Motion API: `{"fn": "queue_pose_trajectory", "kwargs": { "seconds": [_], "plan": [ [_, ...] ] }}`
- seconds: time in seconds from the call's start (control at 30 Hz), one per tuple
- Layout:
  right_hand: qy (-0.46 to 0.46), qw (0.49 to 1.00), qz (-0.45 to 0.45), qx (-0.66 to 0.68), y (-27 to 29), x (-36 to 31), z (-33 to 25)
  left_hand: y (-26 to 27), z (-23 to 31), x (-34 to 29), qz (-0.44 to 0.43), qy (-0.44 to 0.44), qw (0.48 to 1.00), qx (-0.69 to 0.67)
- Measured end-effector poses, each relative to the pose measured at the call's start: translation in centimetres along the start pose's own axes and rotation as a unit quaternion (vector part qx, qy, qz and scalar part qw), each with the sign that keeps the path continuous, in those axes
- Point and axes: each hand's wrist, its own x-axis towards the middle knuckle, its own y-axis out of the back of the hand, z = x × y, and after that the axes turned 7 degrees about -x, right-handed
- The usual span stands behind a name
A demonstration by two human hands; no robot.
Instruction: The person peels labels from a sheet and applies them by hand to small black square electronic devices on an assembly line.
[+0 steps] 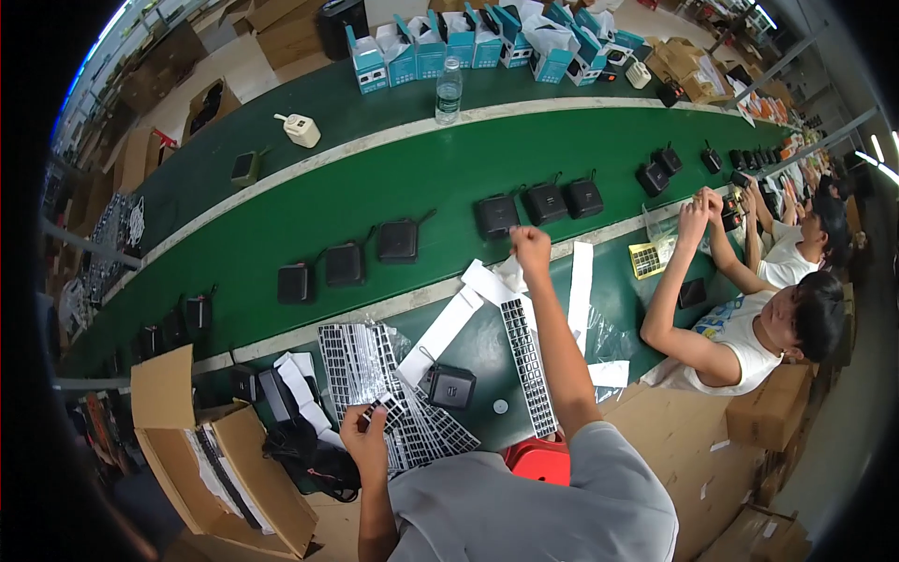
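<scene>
My left hand [364, 436] pinches a small black-and-white label piece [384, 406] above a fanned pile of label sheets [351, 361] with dark rectangles in rows. Stretched out toward the green belt, my right hand [531, 247] has its fingers closed at the near edge of a black box-shaped device [496, 216] with a strap. Whether those fingers hold anything is too small to tell. Another black device [451, 386] rests on the bench between my arms. A long label sheet [528, 367] lies beside my right forearm, near white paper strips [441, 334].
Several black devices stand along the green belt [253, 245]. An open cardboard box [178, 450] is at my left, beside a black bag [314, 459]. Across the belt are a water bottle [449, 92] and blue-white cartons [401, 62]. A co-worker [740, 337] sits at my right.
</scene>
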Motion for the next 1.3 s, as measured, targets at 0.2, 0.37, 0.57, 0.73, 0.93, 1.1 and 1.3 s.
{"fn": "queue_pose_trajectory", "kwargs": {
  "seconds": [0.2,0.37,0.57,0.73,0.93,1.1,1.3],
  "plan": [
    [-0.009,0.993,-0.021,-0.116,-1.0,6.0,-1.4,-0.3,-0.9,1.5,-0.013,0.027,0.998,0.046],
    [0.003,0.984,-0.048,-0.169,-0.4,7.3,-1.2,-0.7,-1.4,1.9,-0.022,0.036,0.998,0.048],
    [0.017,0.975,-0.059,-0.214,0.0,8.3,-1.0,-1.4,-0.8,1.9,-0.038,0.062,0.996,0.056],
    [0.030,0.957,-0.024,-0.286,1.3,9.5,0.0,-1.9,-0.9,1.9,-0.046,0.055,0.996,0.045],
    [0.004,0.882,0.042,-0.470,1.2,7.0,-3.4,-1.8,0.3,1.5,-0.032,0.057,0.996,0.057],
    [0.363,0.895,-0.215,-0.148,-2.7,-4.7,-1.4,-2.4,1.2,1.8,-0.051,0.036,0.986,0.157],
    [0.376,0.785,-0.477,-0.121,-4.1,-22.5,-5.1,-2.6,1.6,1.5,-0.098,0.008,0.969,0.228]
  ]
}}
